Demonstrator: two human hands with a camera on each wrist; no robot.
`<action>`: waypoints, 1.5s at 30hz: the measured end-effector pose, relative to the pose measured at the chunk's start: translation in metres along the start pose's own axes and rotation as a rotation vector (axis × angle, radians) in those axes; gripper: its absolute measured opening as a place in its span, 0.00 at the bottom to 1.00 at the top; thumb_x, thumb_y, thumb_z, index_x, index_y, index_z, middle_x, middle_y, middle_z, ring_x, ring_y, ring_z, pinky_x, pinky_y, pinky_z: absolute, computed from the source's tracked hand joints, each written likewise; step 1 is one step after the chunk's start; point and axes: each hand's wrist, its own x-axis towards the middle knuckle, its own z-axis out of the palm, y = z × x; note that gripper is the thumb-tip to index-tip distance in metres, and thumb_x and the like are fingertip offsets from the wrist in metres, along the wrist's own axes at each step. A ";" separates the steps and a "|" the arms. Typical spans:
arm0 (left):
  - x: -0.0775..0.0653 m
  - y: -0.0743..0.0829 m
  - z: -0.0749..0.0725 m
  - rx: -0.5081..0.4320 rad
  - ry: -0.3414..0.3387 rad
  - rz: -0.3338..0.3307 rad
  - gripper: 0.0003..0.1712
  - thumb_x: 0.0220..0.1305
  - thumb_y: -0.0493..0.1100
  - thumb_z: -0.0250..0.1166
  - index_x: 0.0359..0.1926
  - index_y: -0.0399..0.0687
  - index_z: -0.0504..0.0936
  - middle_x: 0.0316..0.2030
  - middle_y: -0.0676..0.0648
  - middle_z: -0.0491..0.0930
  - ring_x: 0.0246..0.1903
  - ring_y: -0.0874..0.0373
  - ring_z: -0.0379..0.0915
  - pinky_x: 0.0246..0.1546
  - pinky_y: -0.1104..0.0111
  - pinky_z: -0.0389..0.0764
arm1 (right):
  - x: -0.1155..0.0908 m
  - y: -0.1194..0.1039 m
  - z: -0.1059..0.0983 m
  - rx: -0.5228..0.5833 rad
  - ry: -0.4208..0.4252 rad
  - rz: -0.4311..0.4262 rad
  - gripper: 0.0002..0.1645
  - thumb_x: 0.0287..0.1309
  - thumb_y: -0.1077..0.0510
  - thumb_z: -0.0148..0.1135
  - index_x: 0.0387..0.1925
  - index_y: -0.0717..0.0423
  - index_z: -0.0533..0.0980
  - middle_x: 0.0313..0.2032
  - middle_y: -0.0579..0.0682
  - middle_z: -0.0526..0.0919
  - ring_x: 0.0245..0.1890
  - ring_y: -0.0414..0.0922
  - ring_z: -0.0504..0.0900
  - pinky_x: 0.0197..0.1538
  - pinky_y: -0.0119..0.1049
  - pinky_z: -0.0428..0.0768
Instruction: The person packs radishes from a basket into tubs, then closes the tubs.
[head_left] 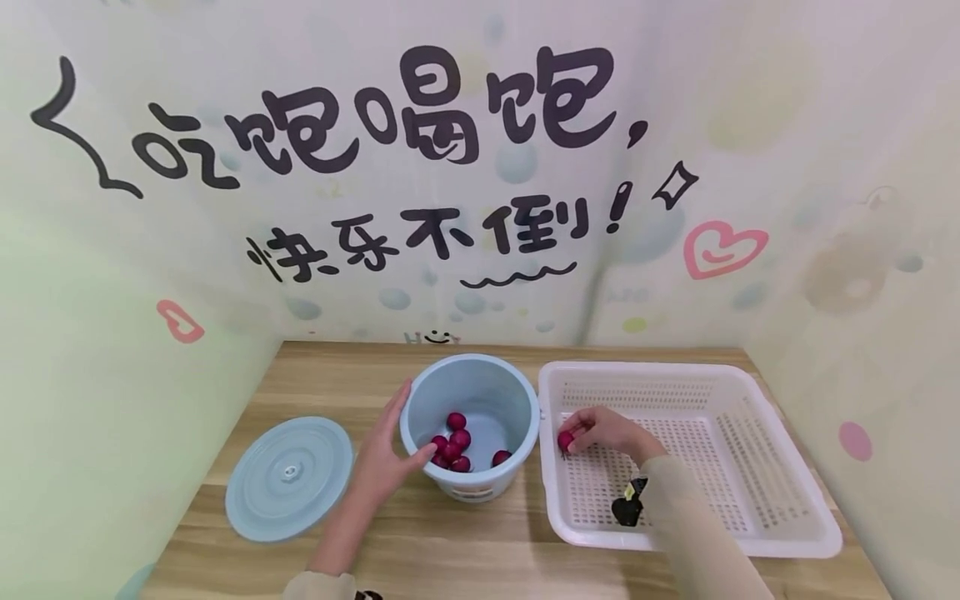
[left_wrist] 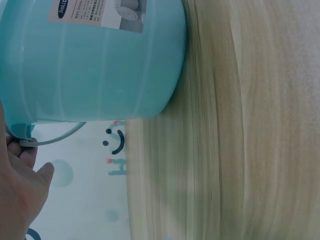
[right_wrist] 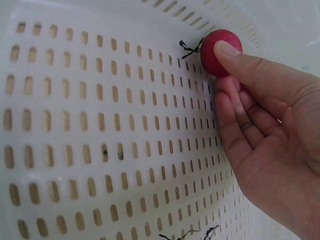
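My right hand (head_left: 607, 432) pinches a round red radish (right_wrist: 220, 52) between thumb and fingers, low by the left wall of the white perforated basket (head_left: 757, 546). Thin dark stem bits stick out of the radish. On the left, my left hand (head_left: 381, 462) holds the rim of a light blue bucket (head_left: 517, 400), thumb on the near edge and fingers along the left side. Several red radishes (head_left: 460, 438) lie on the bucket's bottom. In the left wrist view, the fingers are by the bucket's handle joint, partly hidden by it.
A round light blue lid (head_left: 288, 479) lies on the wooden table (head_left: 450, 567), left of the bucket. The basket stands close to the bucket's right side. A wall with printed writing rises behind the table. Dark stem scraps (right_wrist: 210, 232) show in the basket.
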 end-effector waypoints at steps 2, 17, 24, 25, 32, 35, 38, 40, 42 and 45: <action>-0.001 -0.001 -0.001 -0.001 0.003 -0.006 0.55 0.53 0.55 0.72 0.78 0.60 0.55 0.76 0.45 0.58 0.74 0.38 0.57 0.64 0.36 0.69 | 0.001 -0.001 0.000 0.007 -0.011 0.002 0.21 0.52 0.63 0.72 0.48 0.66 0.81 0.40 0.53 0.86 0.38 0.38 0.79 0.45 0.30 0.78; 0.004 0.001 0.000 -0.003 0.004 0.011 0.55 0.52 0.54 0.73 0.78 0.54 0.56 0.76 0.45 0.59 0.74 0.40 0.56 0.65 0.37 0.68 | -0.004 -0.013 -0.011 0.010 -0.008 -0.018 0.21 0.55 0.62 0.70 0.49 0.69 0.80 0.43 0.61 0.86 0.39 0.38 0.80 0.45 0.29 0.80; 0.004 0.001 -0.001 0.016 0.000 0.006 0.55 0.53 0.55 0.72 0.78 0.55 0.55 0.77 0.45 0.58 0.74 0.40 0.56 0.65 0.36 0.68 | -0.011 -0.038 -0.024 0.015 0.044 -0.077 0.23 0.57 0.61 0.69 0.53 0.69 0.78 0.46 0.62 0.85 0.42 0.39 0.81 0.46 0.27 0.82; 0.004 0.001 -0.001 0.017 0.000 0.007 0.55 0.53 0.55 0.73 0.78 0.55 0.55 0.77 0.45 0.58 0.74 0.40 0.57 0.65 0.36 0.68 | -0.012 -0.043 -0.026 0.022 0.050 -0.090 0.24 0.57 0.62 0.69 0.53 0.70 0.77 0.47 0.63 0.85 0.42 0.39 0.81 0.46 0.27 0.83; 0.004 0.001 -0.002 0.010 -0.004 0.005 0.55 0.53 0.55 0.73 0.78 0.60 0.55 0.77 0.46 0.58 0.75 0.41 0.56 0.66 0.37 0.67 | -0.020 -0.076 -0.030 0.051 0.108 -0.146 0.24 0.59 0.63 0.68 0.55 0.71 0.76 0.46 0.63 0.85 0.42 0.40 0.82 0.47 0.26 0.84; 0.004 0.002 -0.002 0.009 -0.006 -0.005 0.55 0.53 0.55 0.73 0.78 0.63 0.54 0.77 0.46 0.58 0.75 0.41 0.56 0.66 0.39 0.68 | -0.024 -0.090 -0.030 0.036 0.152 -0.155 0.24 0.59 0.62 0.68 0.55 0.69 0.76 0.46 0.61 0.85 0.42 0.40 0.82 0.47 0.26 0.84; 0.003 0.002 -0.002 0.009 -0.008 -0.009 0.55 0.53 0.55 0.73 0.78 0.61 0.54 0.77 0.47 0.57 0.75 0.42 0.55 0.66 0.40 0.68 | -0.027 -0.102 -0.028 0.042 0.197 -0.178 0.24 0.59 0.62 0.68 0.55 0.69 0.76 0.45 0.59 0.85 0.42 0.38 0.82 0.47 0.26 0.83; 0.003 0.002 -0.002 0.007 -0.007 -0.008 0.55 0.54 0.55 0.73 0.78 0.60 0.54 0.77 0.47 0.57 0.75 0.41 0.55 0.66 0.40 0.69 | -0.029 -0.109 -0.027 0.053 0.225 -0.197 0.24 0.58 0.62 0.69 0.55 0.68 0.77 0.44 0.57 0.86 0.41 0.37 0.83 0.47 0.25 0.83; 0.003 0.002 -0.001 0.006 -0.006 -0.007 0.55 0.54 0.55 0.73 0.78 0.60 0.54 0.77 0.47 0.57 0.75 0.41 0.55 0.66 0.40 0.69 | -0.030 -0.116 -0.024 0.070 0.244 -0.221 0.25 0.57 0.63 0.70 0.55 0.69 0.77 0.43 0.56 0.86 0.40 0.36 0.83 0.46 0.25 0.84; 0.003 0.002 -0.001 0.005 -0.004 -0.004 0.55 0.54 0.55 0.73 0.78 0.63 0.54 0.77 0.47 0.57 0.75 0.42 0.55 0.66 0.40 0.69 | -0.031 -0.124 -0.019 0.079 0.253 -0.254 0.25 0.57 0.63 0.70 0.55 0.69 0.76 0.44 0.58 0.86 0.40 0.34 0.84 0.46 0.25 0.84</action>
